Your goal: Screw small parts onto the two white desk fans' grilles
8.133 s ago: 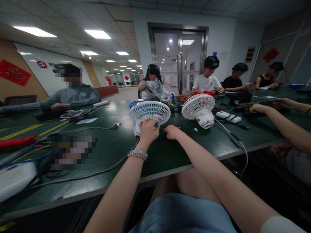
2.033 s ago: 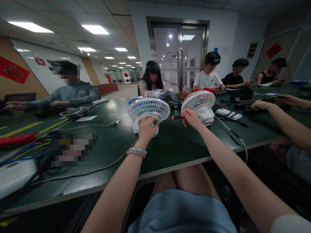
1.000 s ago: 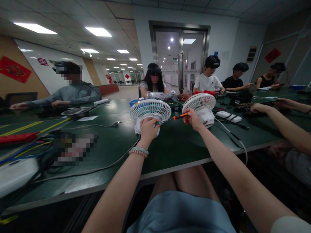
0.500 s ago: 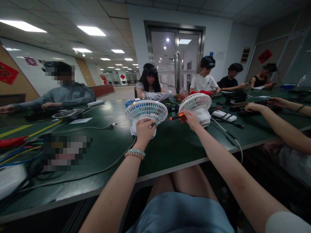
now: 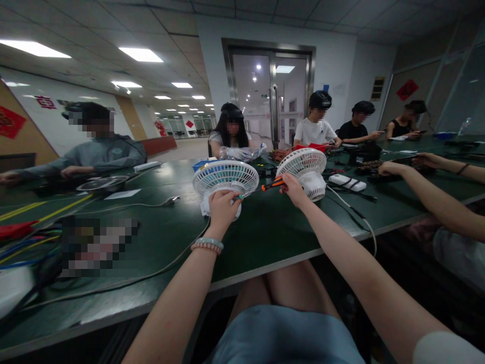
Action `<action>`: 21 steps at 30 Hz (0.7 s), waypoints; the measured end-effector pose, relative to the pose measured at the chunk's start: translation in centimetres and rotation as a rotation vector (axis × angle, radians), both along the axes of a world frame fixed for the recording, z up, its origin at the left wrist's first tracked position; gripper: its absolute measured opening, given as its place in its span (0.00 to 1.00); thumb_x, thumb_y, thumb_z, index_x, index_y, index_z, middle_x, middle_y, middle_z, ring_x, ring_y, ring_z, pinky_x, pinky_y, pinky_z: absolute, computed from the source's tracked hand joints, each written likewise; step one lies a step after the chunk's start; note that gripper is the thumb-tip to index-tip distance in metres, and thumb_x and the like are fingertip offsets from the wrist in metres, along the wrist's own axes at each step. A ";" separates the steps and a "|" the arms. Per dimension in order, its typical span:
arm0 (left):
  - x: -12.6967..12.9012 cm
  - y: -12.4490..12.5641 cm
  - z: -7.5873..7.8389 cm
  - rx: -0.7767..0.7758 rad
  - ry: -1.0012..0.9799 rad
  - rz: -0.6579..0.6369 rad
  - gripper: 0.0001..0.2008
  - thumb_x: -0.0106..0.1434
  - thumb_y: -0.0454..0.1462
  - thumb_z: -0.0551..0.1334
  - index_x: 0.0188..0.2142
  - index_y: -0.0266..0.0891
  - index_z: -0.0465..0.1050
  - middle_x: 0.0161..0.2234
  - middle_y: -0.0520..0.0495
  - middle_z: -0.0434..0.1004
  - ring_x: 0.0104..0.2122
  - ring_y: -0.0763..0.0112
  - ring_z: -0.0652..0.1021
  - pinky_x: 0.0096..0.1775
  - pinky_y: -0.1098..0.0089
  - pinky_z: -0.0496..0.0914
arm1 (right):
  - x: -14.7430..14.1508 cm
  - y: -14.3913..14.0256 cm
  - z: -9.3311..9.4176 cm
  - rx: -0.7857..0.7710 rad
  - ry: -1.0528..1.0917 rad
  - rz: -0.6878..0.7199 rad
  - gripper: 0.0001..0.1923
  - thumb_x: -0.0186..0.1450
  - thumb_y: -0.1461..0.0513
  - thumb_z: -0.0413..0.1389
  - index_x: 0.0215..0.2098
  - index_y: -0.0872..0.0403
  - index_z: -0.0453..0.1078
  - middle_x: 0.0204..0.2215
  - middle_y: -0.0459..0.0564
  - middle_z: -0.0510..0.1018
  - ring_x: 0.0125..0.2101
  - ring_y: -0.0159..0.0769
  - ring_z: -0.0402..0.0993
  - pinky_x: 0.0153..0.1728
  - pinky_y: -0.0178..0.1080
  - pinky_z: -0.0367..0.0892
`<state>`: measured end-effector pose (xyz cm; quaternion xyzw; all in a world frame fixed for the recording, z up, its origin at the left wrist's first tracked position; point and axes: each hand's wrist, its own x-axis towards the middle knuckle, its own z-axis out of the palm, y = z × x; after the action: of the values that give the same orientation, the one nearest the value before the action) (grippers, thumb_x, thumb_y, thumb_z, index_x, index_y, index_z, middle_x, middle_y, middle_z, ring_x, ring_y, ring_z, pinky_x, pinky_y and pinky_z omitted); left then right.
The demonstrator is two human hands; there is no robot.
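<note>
A small white desk fan with a round grille and bluish blades stands on the dark green table. My left hand grips its rear housing from behind. My right hand holds an orange-handled screwdriver, its shaft pointing left toward the back of that fan. A second white fan stands just behind my right hand, with its grey cord running off the table's front edge.
Several people sit around the table at work. A co-worker's arms reach in from the right. Coloured cables and a blurred item lie at the left, a white power strip and dark parts trays at the right.
Eight seconds ago my right hand lay on the table with nothing in it; it now holds the screwdriver raised toward the fan. Lately only the view has shifted slightly.
</note>
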<state>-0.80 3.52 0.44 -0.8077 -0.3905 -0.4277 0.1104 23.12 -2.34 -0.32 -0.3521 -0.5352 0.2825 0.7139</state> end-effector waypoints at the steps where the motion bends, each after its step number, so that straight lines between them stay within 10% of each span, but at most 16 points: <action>1: 0.0 0.0 0.0 -0.003 -0.001 0.002 0.11 0.54 0.41 0.61 0.37 0.46 0.75 0.36 0.48 0.75 0.41 0.64 0.72 0.50 0.60 0.58 | -0.1 -0.1 0.1 0.007 -0.016 -0.014 0.14 0.60 0.52 0.48 0.34 0.53 0.66 0.23 0.42 0.64 0.19 0.24 0.58 0.20 0.31 0.60; 21: 0.3 -0.4 0.2 -0.017 -0.009 0.009 0.10 0.54 0.40 0.61 0.37 0.46 0.75 0.34 0.48 0.75 0.40 0.64 0.72 0.49 0.60 0.58 | -0.1 -0.5 0.2 -0.050 -0.003 0.075 0.08 0.61 0.55 0.45 0.35 0.51 0.58 0.13 0.36 0.54 0.13 0.25 0.50 0.15 0.29 0.52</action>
<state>-0.53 3.12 0.66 -0.8050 -0.3983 -0.4273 0.1039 22.98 -2.87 -0.08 -0.3500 -0.5418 0.3219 0.6931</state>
